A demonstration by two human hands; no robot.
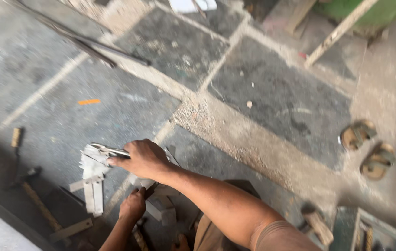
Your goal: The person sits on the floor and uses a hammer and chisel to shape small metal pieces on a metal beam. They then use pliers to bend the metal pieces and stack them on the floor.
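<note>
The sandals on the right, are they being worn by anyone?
No, the pair of sandals lies empty on the stone floor, with no feet in them.

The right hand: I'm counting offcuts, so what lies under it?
Under the right hand, pale metal strips fan out on the stone floor; it grips a shiny tool. Pieces beneath the palm are hidden.

A rough metalworking workshop: a dusty stone-slab floor, cut metal strips heaped at seven o'clock, hammers lying at eight, long steel rods at eleven, worn sandals at three.
</note>
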